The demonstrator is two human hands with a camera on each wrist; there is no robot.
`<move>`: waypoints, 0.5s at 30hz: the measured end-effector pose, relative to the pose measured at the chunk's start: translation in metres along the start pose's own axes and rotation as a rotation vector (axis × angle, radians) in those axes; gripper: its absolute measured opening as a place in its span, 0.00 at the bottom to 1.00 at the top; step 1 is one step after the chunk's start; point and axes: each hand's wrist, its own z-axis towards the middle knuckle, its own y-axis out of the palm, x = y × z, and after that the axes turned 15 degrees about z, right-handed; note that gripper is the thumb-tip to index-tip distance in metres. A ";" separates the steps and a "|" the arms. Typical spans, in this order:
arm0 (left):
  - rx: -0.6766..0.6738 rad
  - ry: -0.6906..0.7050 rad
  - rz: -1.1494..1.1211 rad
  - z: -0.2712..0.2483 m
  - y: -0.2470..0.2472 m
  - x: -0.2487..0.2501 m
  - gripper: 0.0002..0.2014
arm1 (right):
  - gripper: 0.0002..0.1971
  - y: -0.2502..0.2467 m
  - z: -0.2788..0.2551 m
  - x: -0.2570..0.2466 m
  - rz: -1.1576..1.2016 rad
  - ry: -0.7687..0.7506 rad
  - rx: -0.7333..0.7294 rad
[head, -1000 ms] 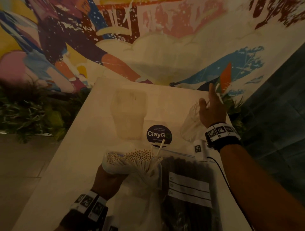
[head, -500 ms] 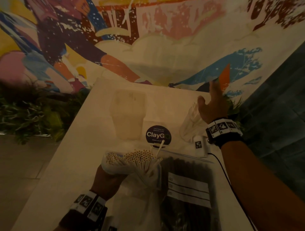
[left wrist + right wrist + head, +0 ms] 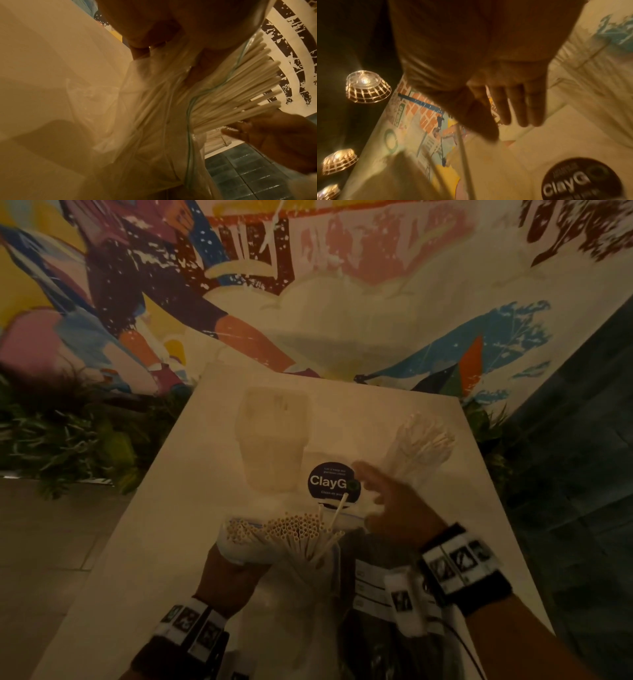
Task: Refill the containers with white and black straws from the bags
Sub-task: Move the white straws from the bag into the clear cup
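My left hand (image 3: pixel 234 571) grips a clear zip bag of white straws (image 3: pixel 294 532) by its neck, so the straw ends fan out of the open mouth (image 3: pixel 240 86). My right hand (image 3: pixel 390 501) hovers just right of those ends, blurred, fingers straight (image 3: pixel 515 102) and holding nothing. In the left wrist view its fingertips (image 3: pixel 229 132) are close under the straw tips. A bag of black straws (image 3: pixel 376 635) lies on the table under my right wrist. An empty clear container (image 3: pixel 274 440) stands at the back. A second container holding white straws (image 3: pixel 423 445) stands to the back right.
The white table (image 3: pixel 171 525) carries a round dark "ClayGo" sticker (image 3: pixel 329 482) between the containers and the bags. A painted mural wall rises behind the table. Green plants line the table's left side, and dark tiled floor lies to the right. Caged lamps (image 3: pixel 366 86) hang overhead.
My right hand has drawn back from the far right container toward the straw ends in the bag. That container, with white straws in it, is now uncovered. The left hand keeps its hold.
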 end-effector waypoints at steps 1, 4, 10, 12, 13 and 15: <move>-0.003 0.000 -0.002 0.000 0.000 -0.001 0.22 | 0.49 0.011 -0.006 0.004 -0.026 0.046 -0.100; -0.018 -0.009 -0.025 0.000 0.001 -0.002 0.22 | 0.52 0.038 -0.017 0.004 0.083 0.030 -0.107; -0.009 0.001 -0.024 -0.002 0.000 -0.001 0.20 | 0.17 0.080 -0.024 -0.006 0.315 -0.169 0.134; -0.004 -0.001 -0.031 -0.003 -0.001 -0.002 0.21 | 0.10 0.087 -0.025 -0.004 0.343 -0.193 0.184; 0.001 0.006 -0.022 -0.004 -0.001 -0.001 0.22 | 0.08 0.091 -0.025 -0.002 0.370 -0.211 0.219; 0.005 0.018 -0.016 -0.004 -0.002 0.001 0.24 | 0.08 0.097 -0.025 0.000 0.448 -0.237 0.291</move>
